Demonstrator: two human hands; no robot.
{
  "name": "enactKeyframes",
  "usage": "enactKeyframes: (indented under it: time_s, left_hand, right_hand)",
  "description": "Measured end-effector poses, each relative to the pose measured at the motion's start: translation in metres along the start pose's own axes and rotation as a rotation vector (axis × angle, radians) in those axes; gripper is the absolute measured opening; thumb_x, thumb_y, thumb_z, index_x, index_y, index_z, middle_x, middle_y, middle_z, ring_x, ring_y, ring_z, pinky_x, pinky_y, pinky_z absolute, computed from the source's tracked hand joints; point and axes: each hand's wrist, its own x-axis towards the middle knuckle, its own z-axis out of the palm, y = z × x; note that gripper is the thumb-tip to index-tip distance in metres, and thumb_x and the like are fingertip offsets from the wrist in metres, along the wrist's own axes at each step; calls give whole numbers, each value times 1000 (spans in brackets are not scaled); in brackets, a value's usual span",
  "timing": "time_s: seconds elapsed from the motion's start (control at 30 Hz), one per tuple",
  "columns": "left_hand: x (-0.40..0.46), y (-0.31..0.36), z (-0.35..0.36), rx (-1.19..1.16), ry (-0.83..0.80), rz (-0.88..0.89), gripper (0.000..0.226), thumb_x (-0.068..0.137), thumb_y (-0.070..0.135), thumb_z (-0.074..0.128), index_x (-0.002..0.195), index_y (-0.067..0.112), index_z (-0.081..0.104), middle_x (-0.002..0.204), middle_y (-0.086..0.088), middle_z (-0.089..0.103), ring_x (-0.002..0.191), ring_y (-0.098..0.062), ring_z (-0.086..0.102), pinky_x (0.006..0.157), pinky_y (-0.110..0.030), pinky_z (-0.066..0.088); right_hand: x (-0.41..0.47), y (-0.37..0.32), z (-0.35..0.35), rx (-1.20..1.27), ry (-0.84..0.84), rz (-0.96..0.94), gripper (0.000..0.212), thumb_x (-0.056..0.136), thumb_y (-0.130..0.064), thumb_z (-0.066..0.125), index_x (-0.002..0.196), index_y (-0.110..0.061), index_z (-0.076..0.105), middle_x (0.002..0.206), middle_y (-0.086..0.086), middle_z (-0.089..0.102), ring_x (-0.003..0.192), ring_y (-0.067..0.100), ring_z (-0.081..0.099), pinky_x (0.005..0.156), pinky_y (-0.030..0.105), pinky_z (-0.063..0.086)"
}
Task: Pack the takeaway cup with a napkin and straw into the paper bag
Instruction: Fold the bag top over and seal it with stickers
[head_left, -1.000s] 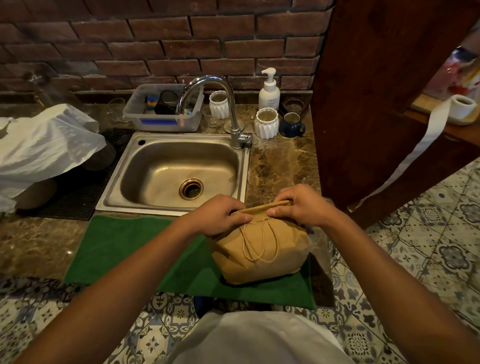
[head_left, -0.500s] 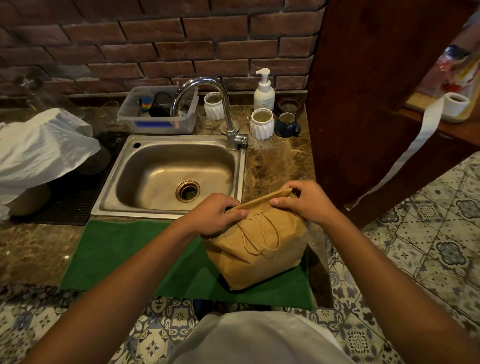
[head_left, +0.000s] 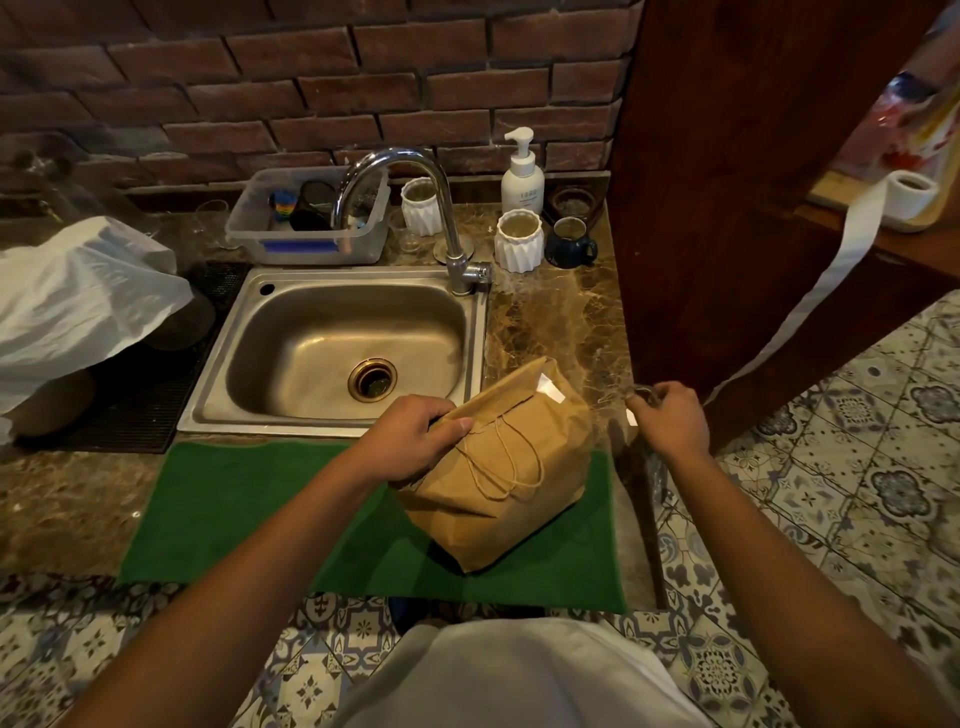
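The left hand clamps the paper bag by its folded top. Just right of that grip, the right hand pinches something small and unclear, apart from the bag.

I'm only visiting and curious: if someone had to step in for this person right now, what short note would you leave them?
Left hand: gripping the folded top edge of the paper bag, holding it steady.
Right hand: off the bag, to its right, closed around something small and clear that I cannot identify.
The bag sits on the green mat in front of the sink, top partly folded, with a white edge showing at the open corner.
Done, as far as can be seen: the bag looks filled, though the cup, napkin and straw are hidden.
Left: probably finish closing the top.
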Motion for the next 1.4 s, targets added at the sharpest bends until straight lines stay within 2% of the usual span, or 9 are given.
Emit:
enactKeyframes:
  time_s: [0.3,0.5,0.7,0.83,0.97,1.07,1.17,1.27,1.4]
  left_hand:
    - [-1,0,5,7,13,-18,32,101,35,60,70,26,62,67,0,60,65,-17,55,61,-36,40]
    - [-3,5,5,-6,26,-46,34,101,33,60,67,32,58,62,7,55,62,-12,51,59,-33,36]
    - [-8,4,11,-29,41,-74,30,101,34,59,72,25,62,66,3,58,64,-15,53,59,-32,37]
    - [-10,4,16,-55,110,-95,30,103,34,55,82,15,64,72,1,60,69,-18,55,60,-32,38]
    - [-11,15,22,-90,217,-95,25,104,31,54,80,25,57,73,7,57,70,-8,53,57,-26,36]
    - [-7,23,34,-109,318,-91,22,105,30,53,84,22,56,75,8,55,71,-9,53,57,-25,34]
    - [-2,29,47,-114,447,-96,22,104,28,54,84,19,56,73,8,53,68,-8,50,56,-26,32]
    - [-2,40,55,-187,545,-110,20,104,25,54,85,18,56,75,5,54,67,-11,51,57,-27,35]
    - [-5,44,59,-265,623,-101,20,104,24,54,85,18,58,77,1,58,70,-16,55,58,-31,43]
  right_hand:
    - [2,30,21,31,-83,170,52,92,-45,71,128,-8,65,124,17,70,114,37,66,92,44,54]
    - [6,29,27,43,61,196,22,96,-35,66,107,-20,76,105,11,77,96,33,71,84,48,60]
    - [8,21,22,-31,155,158,20,99,-30,61,98,-19,78,98,13,77,88,33,71,75,45,61]
    - [1,-1,8,115,202,115,19,97,-30,65,100,-17,78,98,10,78,87,28,70,71,36,54]
    - [-34,-53,-24,554,136,75,27,89,-32,77,110,-15,77,103,5,78,93,18,72,82,36,59]
    - [-89,-103,-40,826,-31,20,26,90,-29,77,113,-18,76,99,-3,76,84,10,69,71,26,56]
    - [-132,-135,-33,921,-226,24,18,89,-24,79,105,-17,77,83,1,78,61,11,63,58,26,53]
    - [-149,-149,-20,999,-298,107,17,88,-14,79,103,-5,76,73,8,73,42,2,57,43,13,45]
    - [-150,-151,-7,972,-310,95,9,87,-13,81,95,-10,77,74,11,74,40,0,58,38,12,41]
